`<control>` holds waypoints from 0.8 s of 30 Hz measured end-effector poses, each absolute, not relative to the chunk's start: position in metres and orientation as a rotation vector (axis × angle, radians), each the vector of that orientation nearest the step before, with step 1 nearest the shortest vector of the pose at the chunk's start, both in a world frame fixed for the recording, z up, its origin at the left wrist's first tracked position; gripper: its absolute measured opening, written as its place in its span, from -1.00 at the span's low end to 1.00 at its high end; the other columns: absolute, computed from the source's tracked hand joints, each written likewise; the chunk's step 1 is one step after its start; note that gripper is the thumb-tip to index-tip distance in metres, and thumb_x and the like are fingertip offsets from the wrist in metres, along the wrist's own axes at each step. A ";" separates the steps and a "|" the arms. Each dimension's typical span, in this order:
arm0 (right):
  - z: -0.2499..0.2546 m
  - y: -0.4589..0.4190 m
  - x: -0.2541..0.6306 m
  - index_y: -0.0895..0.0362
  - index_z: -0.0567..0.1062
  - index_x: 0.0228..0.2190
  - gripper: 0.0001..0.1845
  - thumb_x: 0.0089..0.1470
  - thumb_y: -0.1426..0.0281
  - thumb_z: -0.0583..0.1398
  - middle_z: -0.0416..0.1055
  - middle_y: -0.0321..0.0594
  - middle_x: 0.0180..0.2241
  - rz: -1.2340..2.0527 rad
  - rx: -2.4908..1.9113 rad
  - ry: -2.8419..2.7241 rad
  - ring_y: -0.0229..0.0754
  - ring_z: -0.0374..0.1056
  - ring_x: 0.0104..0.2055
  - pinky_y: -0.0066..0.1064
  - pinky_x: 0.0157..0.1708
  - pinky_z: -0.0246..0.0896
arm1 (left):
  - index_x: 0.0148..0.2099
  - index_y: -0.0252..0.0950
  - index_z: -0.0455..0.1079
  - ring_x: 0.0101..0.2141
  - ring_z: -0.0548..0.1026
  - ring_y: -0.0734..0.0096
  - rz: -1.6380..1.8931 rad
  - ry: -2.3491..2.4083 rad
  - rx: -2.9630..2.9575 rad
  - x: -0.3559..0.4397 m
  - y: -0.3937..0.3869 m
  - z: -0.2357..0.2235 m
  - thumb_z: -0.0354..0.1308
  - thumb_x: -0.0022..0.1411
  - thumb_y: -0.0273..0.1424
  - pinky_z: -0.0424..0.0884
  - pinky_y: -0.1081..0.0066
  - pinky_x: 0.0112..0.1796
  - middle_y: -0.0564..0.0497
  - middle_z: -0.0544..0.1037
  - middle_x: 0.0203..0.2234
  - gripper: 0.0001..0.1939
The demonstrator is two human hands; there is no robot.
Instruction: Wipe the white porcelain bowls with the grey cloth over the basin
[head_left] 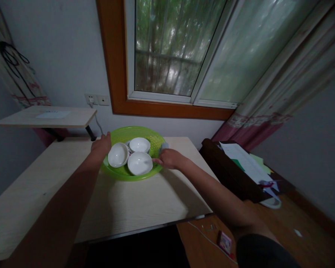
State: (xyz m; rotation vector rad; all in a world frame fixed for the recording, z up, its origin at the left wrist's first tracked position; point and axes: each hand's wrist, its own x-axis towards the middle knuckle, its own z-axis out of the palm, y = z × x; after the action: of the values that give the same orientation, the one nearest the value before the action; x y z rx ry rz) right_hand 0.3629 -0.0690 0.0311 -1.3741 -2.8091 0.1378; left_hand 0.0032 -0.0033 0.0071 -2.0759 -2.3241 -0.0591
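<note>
A round, bright green plastic basket rests on the pale wooden desk. Inside it are white bowls: one at the left, tilted, one at the back that appears stacked on another, and one at the front. My left hand grips the basket's left rim. At the right side, my right hand is closed, one finger reaching toward the front bowl's edge. A grey, cloth-like piece shows against its far side and seems held in it. The fingers beneath are hidden.
A raised wooden shelf stands on the desk at the back left. Behind are a wall socket and a window. Right of the desk, papers lie on a dark brown piece of furniture. A pink box and a white cable lie on the floor.
</note>
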 end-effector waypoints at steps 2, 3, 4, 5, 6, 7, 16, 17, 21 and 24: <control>0.038 -0.084 0.353 0.09 0.63 -0.54 -0.17 0.35 -0.16 -0.10 0.57 0.01 -0.48 0.368 -1.344 -2.899 -0.01 0.51 -0.36 -0.20 -0.19 0.36 | 0.53 -0.39 -0.15 0.09 0.51 -0.26 -0.047 -2.338 -2.081 0.004 -0.003 0.008 -0.28 0.43 -0.37 0.50 -0.06 -0.03 -0.52 0.35 0.22 -0.32; 0.042 -0.091 0.348 0.09 0.66 -0.49 -0.14 0.35 -0.19 -0.15 0.59 0.01 -0.44 0.455 -1.307 -2.945 -0.02 0.51 -0.36 -0.22 -0.22 0.36 | 0.53 -0.38 -0.15 0.09 0.51 -0.25 -0.045 -2.332 -2.085 0.004 -0.004 0.008 -0.28 0.44 -0.37 0.50 -0.05 -0.03 -0.52 0.35 0.23 -0.33; 0.046 -0.097 0.344 0.10 0.67 -0.44 -0.11 0.34 -0.20 -0.19 0.61 0.02 -0.40 0.501 -1.294 -2.959 -0.03 0.52 -0.35 -0.23 -0.22 0.36 | 0.53 -0.38 -0.15 0.08 0.52 -0.24 -0.042 -2.319 -2.086 0.004 -0.004 0.008 -0.29 0.44 -0.37 0.50 -0.04 -0.03 -0.52 0.35 0.22 -0.33; 0.050 -0.100 0.342 0.11 0.68 -0.40 -0.07 0.33 -0.22 -0.22 0.62 0.04 -0.36 0.548 -1.310 -2.972 -0.04 0.53 -0.33 -0.24 -0.21 0.37 | 0.53 -0.37 -0.15 0.07 0.53 -0.22 -0.035 -2.303 -2.084 0.004 -0.004 0.008 -0.29 0.45 -0.37 0.50 -0.02 -0.03 -0.52 0.36 0.22 -0.33; 0.054 -0.102 0.340 0.14 0.69 -0.35 -0.05 0.32 -0.23 -0.24 0.63 0.05 -0.32 0.587 -1.328 -2.987 -0.03 0.54 -0.29 -0.24 -0.18 0.38 | 0.54 -0.37 -0.15 0.06 0.54 -0.20 -0.025 -2.287 -2.080 0.004 -0.004 0.008 -0.29 0.45 -0.37 0.51 -0.01 -0.03 -0.52 0.37 0.21 -0.34; 0.057 -0.102 0.340 0.16 0.69 -0.30 -0.03 0.32 -0.23 -0.25 0.64 0.07 -0.27 0.620 -1.346 -3.002 -0.02 0.55 -0.25 -0.24 -0.14 0.38 | 0.54 -0.36 -0.15 0.05 0.55 -0.17 -0.014 -2.274 -2.075 0.003 -0.004 0.008 -0.29 0.45 -0.36 0.51 0.01 -0.03 -0.52 0.37 0.20 -0.34; 0.060 -0.060 0.345 0.30 0.68 -0.15 -0.31 0.45 0.11 -0.10 0.61 0.22 -0.09 0.175 -1.666 -3.119 0.14 0.53 0.06 -0.12 0.12 0.30 | 0.54 -0.37 -0.17 0.05 0.56 -0.14 0.010 -2.281 -2.069 0.002 -0.002 0.006 -0.23 0.44 -0.34 0.52 0.05 -0.05 -0.50 0.37 0.20 -0.32; 0.059 -0.059 0.343 0.30 0.69 -0.16 -0.34 0.44 0.11 -0.06 0.62 0.22 -0.11 0.155 -1.673 -3.111 0.14 0.52 0.06 -0.12 0.14 0.29 | 0.54 -0.37 -0.16 0.04 0.56 -0.15 0.014 -2.280 -2.064 0.002 -0.002 0.006 -0.24 0.44 -0.35 0.52 0.04 -0.06 -0.50 0.37 0.20 -0.32; 0.062 -0.067 0.331 0.25 0.70 -0.14 -0.37 0.37 0.02 0.04 0.64 0.16 -0.17 0.302 -1.759 -3.043 0.13 0.56 -0.02 -0.15 0.05 0.35 | 0.54 -0.41 -0.17 0.02 0.57 -0.13 0.017 -2.240 -2.060 0.004 -0.004 0.006 -0.32 0.45 -0.37 0.52 0.03 -0.06 -0.53 0.36 0.20 -0.33; 0.068 -0.078 0.323 0.28 0.68 -0.08 -0.30 0.41 0.01 -0.04 0.62 0.19 -0.12 0.483 -1.726 -3.100 0.12 0.56 -0.05 -0.18 -0.03 0.38 | 0.54 -0.42 -0.17 0.03 0.56 -0.14 0.025 -2.254 -2.047 0.006 -0.006 0.007 -0.33 0.45 -0.38 0.52 0.02 -0.05 -0.54 0.36 0.20 -0.33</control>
State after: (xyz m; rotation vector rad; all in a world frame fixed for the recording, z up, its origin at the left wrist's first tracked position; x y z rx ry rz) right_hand 0.3228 -0.0783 0.0683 -1.7265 -3.1000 0.4827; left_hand 0.0065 -0.0057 0.0069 -2.0467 -2.2538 0.0252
